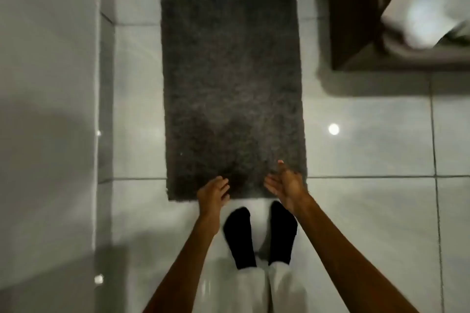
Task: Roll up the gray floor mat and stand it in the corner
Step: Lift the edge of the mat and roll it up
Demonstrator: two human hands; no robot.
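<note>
Above one flat gray mat (pixel 232 89), two empty hands: left hand (pixel 213 194), right hand (pixel 287 187).

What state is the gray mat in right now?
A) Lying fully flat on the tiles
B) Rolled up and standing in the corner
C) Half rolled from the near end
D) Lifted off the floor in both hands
A: the gray mat lies fully spread out on the tiled floor, no edge curled, with the left hand and right hand open over its near end and gripping nothing.
</note>
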